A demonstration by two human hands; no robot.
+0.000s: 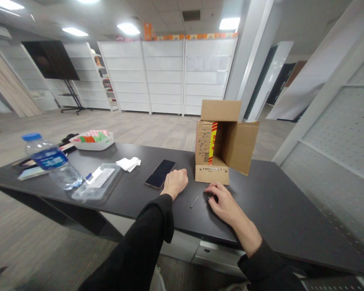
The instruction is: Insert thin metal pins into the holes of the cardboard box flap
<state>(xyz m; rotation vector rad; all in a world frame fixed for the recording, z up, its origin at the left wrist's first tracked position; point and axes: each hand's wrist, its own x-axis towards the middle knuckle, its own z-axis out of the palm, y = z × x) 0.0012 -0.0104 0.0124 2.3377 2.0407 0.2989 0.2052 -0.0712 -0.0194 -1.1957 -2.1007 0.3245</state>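
A dark table (276,210) carried everything, running from the left edge of the view to the right. Toward its far edge stood an open cardboard box (220,141) on its side, flaps spread, its mouth turned to the right. At the table's left end lay a clear water bottle (53,161) with a blue cap, tipped on its side, and behind it, at the far left corner, a white tray (93,140) of coloured items. A clear plastic case (97,182) rested just right of the bottle near the front edge. A black phone (160,173) lay flat mid-table, with folded white paper (128,163) behind it to the left.

The left hand (175,182) rested on the table just beside the phone, fingers curled into a loose fist. The right hand (223,202) lay just before the box, fingers pressed together over a small cluster of dark nails (208,191). One thin nail (194,201) lay alone between the two hands.
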